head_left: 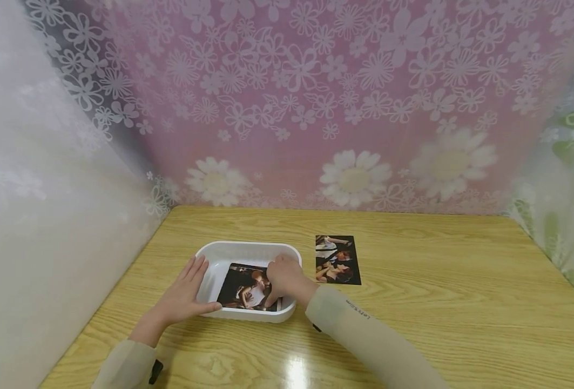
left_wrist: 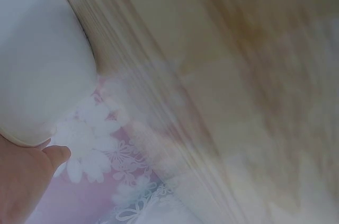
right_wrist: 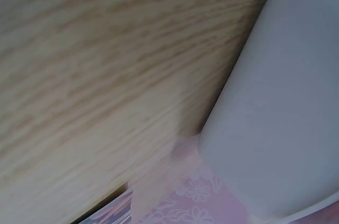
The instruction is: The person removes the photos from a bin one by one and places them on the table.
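The right hand (head_left: 283, 281) pinches a thin, bendy photo (head_left: 244, 287) by its edge inside the tray (head_left: 248, 249); the left hand (head_left: 187, 294), fingers straight, steadies the tray.

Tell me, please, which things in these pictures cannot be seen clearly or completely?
- Head view: the right hand covers a corner of the photo in the tray, and its fingertips are hidden.
- Head view: the second photo on the table is too small to read its details.
- Left wrist view: motion blur; only a fingertip of the left hand and the white tray show.
- Right wrist view: the hand is out of frame.
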Motion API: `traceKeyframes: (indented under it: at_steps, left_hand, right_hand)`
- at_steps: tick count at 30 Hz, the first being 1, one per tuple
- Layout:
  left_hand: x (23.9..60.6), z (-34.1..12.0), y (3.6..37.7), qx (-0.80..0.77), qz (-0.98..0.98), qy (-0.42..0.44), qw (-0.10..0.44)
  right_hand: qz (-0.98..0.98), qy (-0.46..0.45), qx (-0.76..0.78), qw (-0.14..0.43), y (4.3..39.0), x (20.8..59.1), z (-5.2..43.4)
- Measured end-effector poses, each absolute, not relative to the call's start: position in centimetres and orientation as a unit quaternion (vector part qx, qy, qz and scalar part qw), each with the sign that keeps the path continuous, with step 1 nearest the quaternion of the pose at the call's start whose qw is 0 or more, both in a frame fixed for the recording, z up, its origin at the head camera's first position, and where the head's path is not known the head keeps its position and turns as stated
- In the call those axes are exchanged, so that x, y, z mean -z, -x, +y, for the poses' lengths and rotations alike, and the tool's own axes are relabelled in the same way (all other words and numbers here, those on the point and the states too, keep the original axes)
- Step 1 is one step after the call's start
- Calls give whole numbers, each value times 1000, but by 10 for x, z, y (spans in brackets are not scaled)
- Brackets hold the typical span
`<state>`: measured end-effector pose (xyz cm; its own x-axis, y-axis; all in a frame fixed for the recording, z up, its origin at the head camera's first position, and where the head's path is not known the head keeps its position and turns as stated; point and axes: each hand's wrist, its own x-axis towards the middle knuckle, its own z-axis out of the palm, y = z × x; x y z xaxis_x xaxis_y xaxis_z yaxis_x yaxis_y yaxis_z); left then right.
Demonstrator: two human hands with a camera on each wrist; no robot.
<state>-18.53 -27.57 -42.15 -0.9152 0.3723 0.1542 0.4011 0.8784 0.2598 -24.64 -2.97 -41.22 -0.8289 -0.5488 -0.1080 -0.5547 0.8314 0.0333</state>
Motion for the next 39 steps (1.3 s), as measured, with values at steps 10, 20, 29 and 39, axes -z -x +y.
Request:
traceKeyframes:
  at_steps: [10,20,29,39]
  left_hand:
    - [422,-276,186,149,-968,195,49]
    - [422,-276,186,150,-968,196,42]
    - [423,-275,186,149,-968,198,44]
    - [423,-277,186,150,-968,197,47]
  right_hand:
    - [949,306,59,45,251,413,-27]
    - [904,340,250,64,262,406,-19]
    - [894,283,342,67,263,402,-15]
    - [871,334,360,32,260,403,-11]
